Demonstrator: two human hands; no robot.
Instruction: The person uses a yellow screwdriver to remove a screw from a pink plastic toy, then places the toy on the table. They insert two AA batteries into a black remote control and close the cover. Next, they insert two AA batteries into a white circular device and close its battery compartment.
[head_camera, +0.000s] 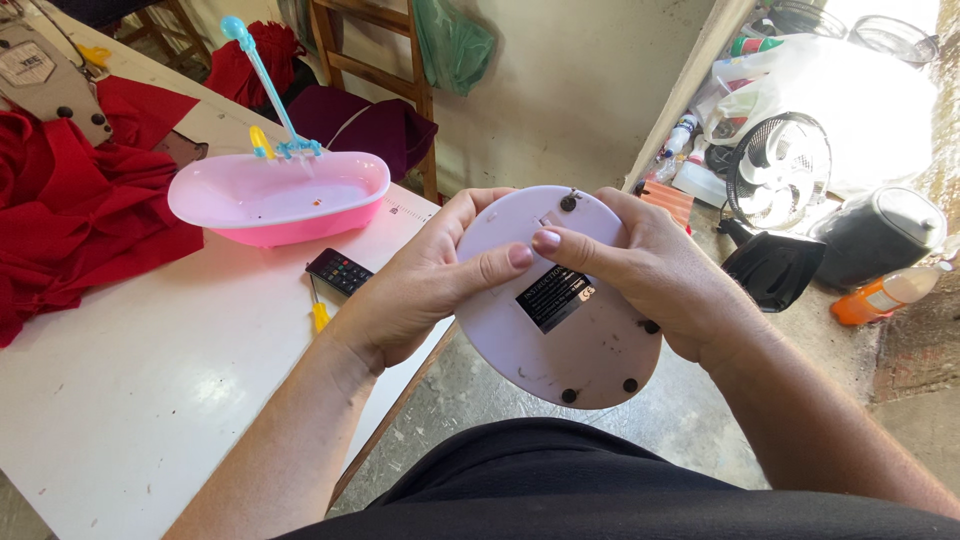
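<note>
Far left of the hands, crumpled red cloth (70, 210) lies soft and folded on the smooth white bench (150, 390). Beside it, up and left of the left hand, stands a glossy pink plastic toy bathtub (275, 200), oval, with a pale blue shower wand (262, 75) rising from its rim. Just beside the left wrist lie a small black remote (338, 270) and a yellow-handled screwdriver (318, 312).

The left hand (415, 290) and right hand (650, 275) both clasp an oval, pale lilac plastic base (575, 345), held over the lap just off the bench edge, thumbs pressing its flat underside. That face is smooth, a little scuffed, with dark round screw holes near the rim and a black rectangular label with white print at its middle.

Right of the right hand, on the concrete floor, sit a white fan (780, 170) and an orange bottle (885, 293).
</note>
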